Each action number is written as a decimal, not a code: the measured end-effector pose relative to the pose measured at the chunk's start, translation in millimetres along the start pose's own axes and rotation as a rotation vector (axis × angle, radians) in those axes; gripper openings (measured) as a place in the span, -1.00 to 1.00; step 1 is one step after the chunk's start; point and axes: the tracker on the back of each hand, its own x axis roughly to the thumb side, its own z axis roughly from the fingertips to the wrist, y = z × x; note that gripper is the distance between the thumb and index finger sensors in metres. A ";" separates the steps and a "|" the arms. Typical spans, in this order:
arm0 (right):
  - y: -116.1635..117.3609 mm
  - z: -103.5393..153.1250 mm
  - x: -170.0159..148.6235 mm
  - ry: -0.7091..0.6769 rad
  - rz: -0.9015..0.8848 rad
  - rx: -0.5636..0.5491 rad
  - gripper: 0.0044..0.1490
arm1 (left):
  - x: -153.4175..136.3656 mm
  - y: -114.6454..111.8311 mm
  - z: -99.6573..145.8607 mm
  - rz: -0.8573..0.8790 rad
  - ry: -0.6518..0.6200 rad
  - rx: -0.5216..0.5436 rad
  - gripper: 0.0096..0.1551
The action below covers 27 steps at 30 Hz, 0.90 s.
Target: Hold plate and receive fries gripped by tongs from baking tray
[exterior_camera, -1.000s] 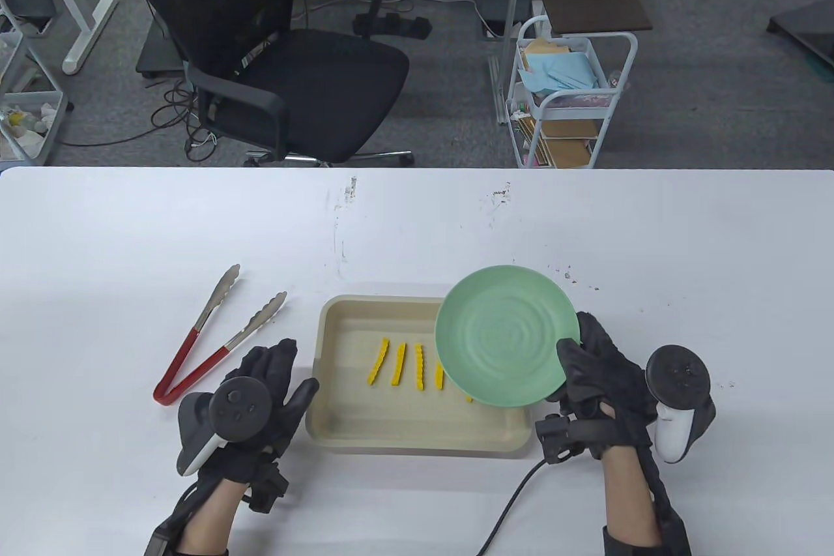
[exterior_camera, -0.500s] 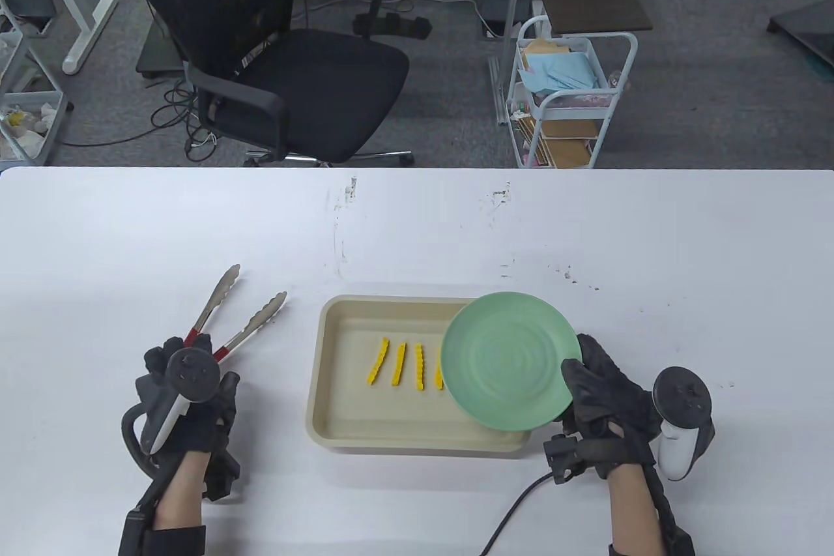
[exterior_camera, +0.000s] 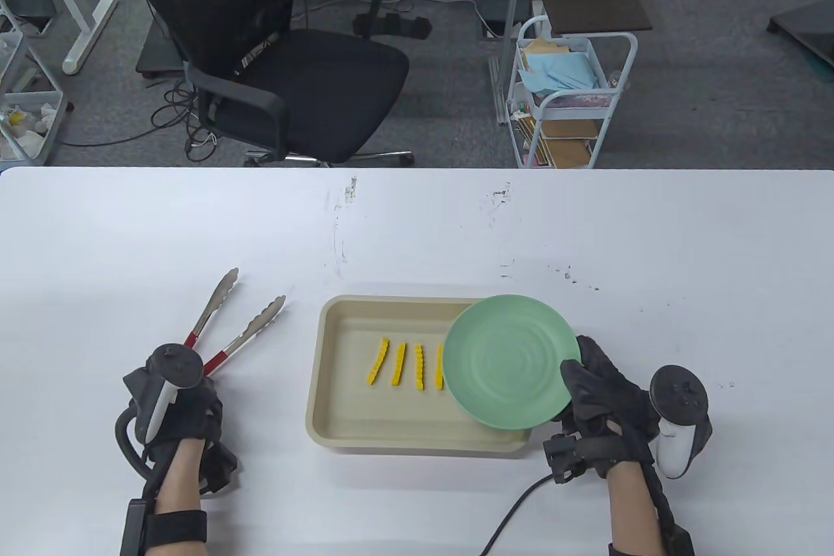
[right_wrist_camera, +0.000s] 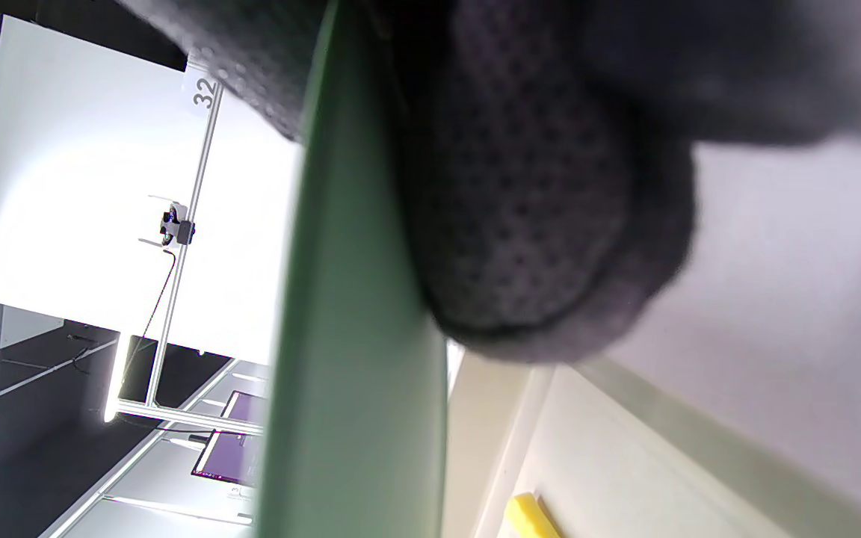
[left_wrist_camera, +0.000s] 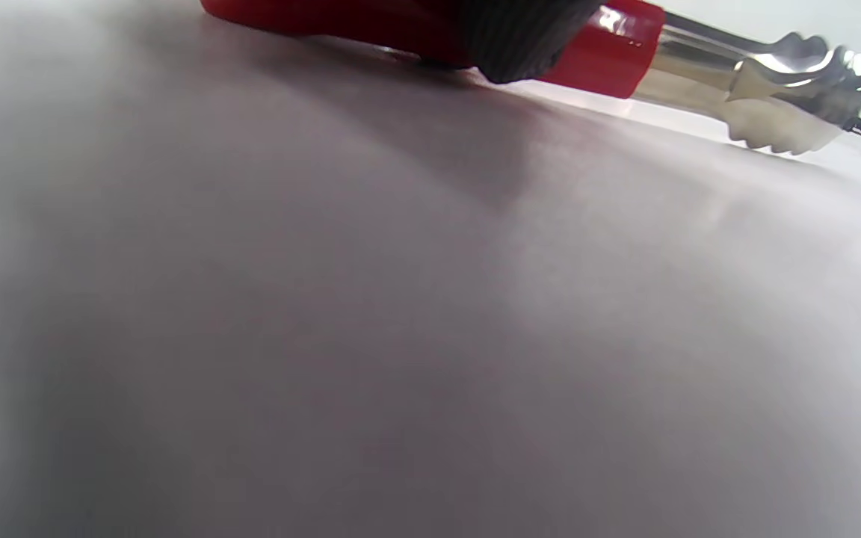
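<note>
While both gloved hands work at the near edge of the table, the items stand as listed.

Right hand: grasps the green plate by its rim at the plate's 4 o'clock; in the right wrist view gloved fingers press one face of the plate and more glove lies against the other.
Plate: held above the table, overlapping the right end of the baking tray.
Baking tray: beige, at table centre near the front edge; its wall shows below the plate in the right wrist view.
Fries: yellow crinkle strips lying side by side on the tray floor; four show, the rightmost partly under the plate edge; one tip shows in the right wrist view.
Tongs: at the tray's 9 o'clock, steel tips spread toward 1 o'clock, red handles toward 7 o'clock.
Left hand: lies over the handle end; a gloved finger touches the red grip, but a firm grasp is hard to confirm.
</note>
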 end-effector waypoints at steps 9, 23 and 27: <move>0.2 -0.9 -0.6 0.006 -0.002 -0.001 -0.23 | 16.7 21.0 28.3 0.018 -0.171 0.132 -0.53; -0.6 0.9 3.4 -0.011 -0.020 0.005 -0.23 | 71.8 46.8 90.9 0.459 -0.764 -0.120 -0.04; -1.8 1.0 3.6 -0.016 -0.027 0.005 -0.23 | 96.8 47.5 113.6 0.236 -0.749 -0.069 0.19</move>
